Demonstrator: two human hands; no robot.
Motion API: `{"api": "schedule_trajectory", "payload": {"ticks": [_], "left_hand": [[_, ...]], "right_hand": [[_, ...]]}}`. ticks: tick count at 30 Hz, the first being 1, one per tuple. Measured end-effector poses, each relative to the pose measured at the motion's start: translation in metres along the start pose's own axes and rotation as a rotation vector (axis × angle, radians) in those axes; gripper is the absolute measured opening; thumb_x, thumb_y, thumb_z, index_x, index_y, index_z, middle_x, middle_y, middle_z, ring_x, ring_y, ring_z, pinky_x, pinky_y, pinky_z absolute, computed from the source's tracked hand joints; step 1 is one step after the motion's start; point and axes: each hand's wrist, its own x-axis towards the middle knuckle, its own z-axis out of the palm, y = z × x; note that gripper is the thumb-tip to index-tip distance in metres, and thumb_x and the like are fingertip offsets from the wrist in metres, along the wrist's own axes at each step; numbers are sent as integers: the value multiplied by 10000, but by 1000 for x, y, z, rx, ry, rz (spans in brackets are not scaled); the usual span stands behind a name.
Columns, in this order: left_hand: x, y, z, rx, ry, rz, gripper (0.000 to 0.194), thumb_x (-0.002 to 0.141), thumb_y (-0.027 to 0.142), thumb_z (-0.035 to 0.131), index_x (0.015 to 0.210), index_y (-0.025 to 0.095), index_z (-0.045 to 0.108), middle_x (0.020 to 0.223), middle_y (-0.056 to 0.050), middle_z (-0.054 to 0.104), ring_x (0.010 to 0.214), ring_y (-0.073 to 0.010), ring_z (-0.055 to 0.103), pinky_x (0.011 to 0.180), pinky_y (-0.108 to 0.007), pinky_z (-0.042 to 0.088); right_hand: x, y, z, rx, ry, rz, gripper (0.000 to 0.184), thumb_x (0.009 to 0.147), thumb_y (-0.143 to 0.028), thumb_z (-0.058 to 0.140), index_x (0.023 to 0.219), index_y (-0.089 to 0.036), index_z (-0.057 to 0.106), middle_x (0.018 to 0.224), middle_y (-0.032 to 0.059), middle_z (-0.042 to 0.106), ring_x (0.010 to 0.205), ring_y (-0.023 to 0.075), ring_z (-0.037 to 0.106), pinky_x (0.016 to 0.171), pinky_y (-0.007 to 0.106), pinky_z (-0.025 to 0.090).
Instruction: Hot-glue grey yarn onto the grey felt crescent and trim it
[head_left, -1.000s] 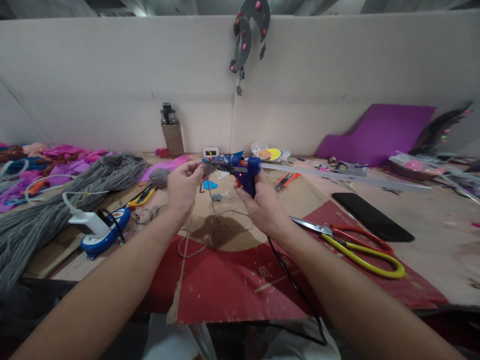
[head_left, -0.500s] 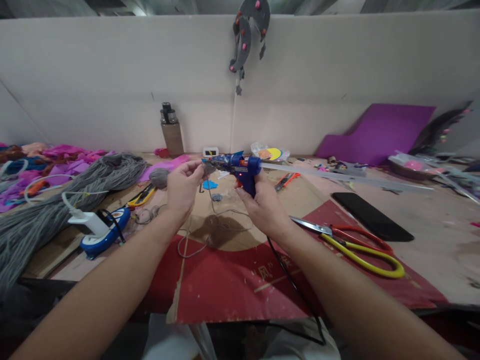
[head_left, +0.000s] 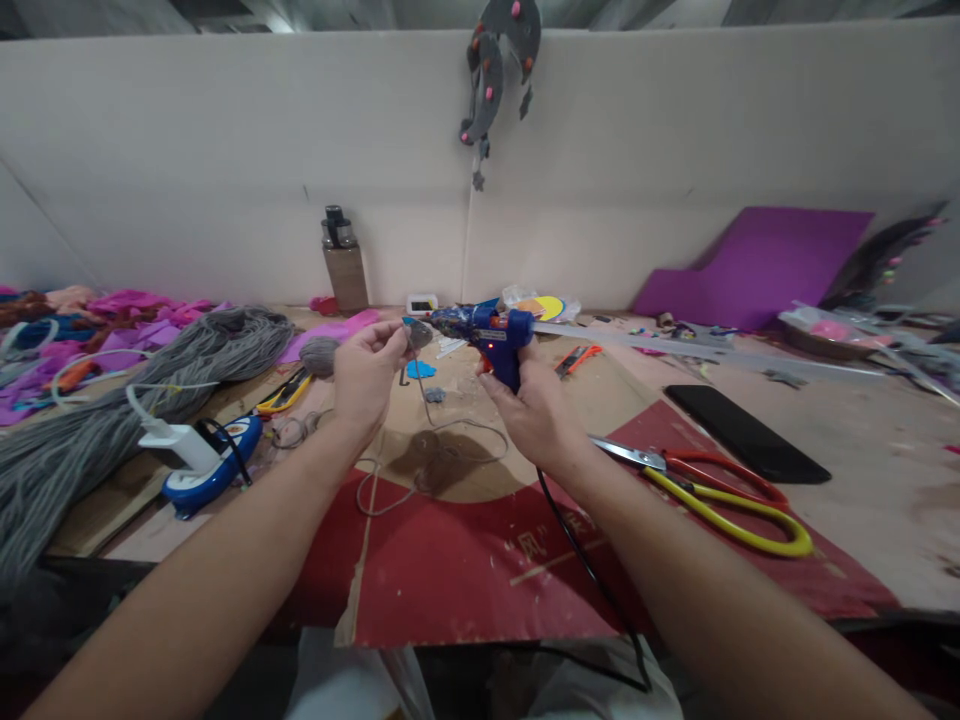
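My left hand (head_left: 373,372) pinches a small grey piece (head_left: 419,334) that looks like felt, its exact shape too small to make out. Grey yarn (head_left: 429,400) hangs from that piece and loops on the board below. Wrapped round the handle of a blue hot glue gun (head_left: 501,345) is my right hand (head_left: 531,405). The gun's nozzle points left, just short of the grey piece, and a red light glows on its side. A long clear glue stick (head_left: 645,342) sticks out of its back end.
Scissors (head_left: 720,490) with red and yellow handles and a black phone (head_left: 742,432) lie at right. A blue power strip (head_left: 214,470) and grey yarn bundle (head_left: 172,370) are at left. Box cutters (head_left: 285,391), a small yarn ball (head_left: 320,353) and a purple sheet (head_left: 757,265) lie farther back.
My right hand has drawn the glue gun slightly to the right, so its nozzle is apart from the grey piece. My left hand has stayed nearly still.
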Motion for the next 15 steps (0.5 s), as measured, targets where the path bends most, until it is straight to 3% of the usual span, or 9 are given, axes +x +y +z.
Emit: {"api": "schedule_trajectory", "payload": {"ticks": [3,6,8,11,15], "left_hand": [[-1,2,1,-11,13,-8,230,674,306,789,820,143,719,808,-43,733,724,-135,687,697,-263,569],[-1,3,1,-5,22,-23,227,671,304,785,810,141,710,814,-48,734,736,-142,693,704,-274,573],[-2,2,2,0,24,-26,229,671,306,784,808,141,704,811,-44,732,734,-145,694,700,-280,576],[0,-1,0,38,7,4,239,691,322,774,838,144,712,817,-43,734,729,-141,691,693,-274,572],[2,-4,-4,170,-14,94,250,741,352,736,890,152,729,809,-46,738,714,-140,686,693,-268,560]], "right_hand": [[3,7,-2,85,23,97,210,836,-237,556,1043,-209,531,908,55,631,742,182,569,707,355,506],[12,22,-4,150,-25,340,231,829,-230,538,1056,-202,506,867,31,635,587,129,528,544,279,472],[18,34,-6,31,-122,522,152,841,-228,519,988,-187,511,815,27,634,533,115,529,505,259,463],[26,49,-13,-191,-230,657,60,833,-221,548,865,-171,546,727,49,643,550,148,590,539,276,477],[28,54,-30,-392,-212,647,110,766,-207,637,684,-171,574,702,129,659,787,276,661,717,364,482]]}}
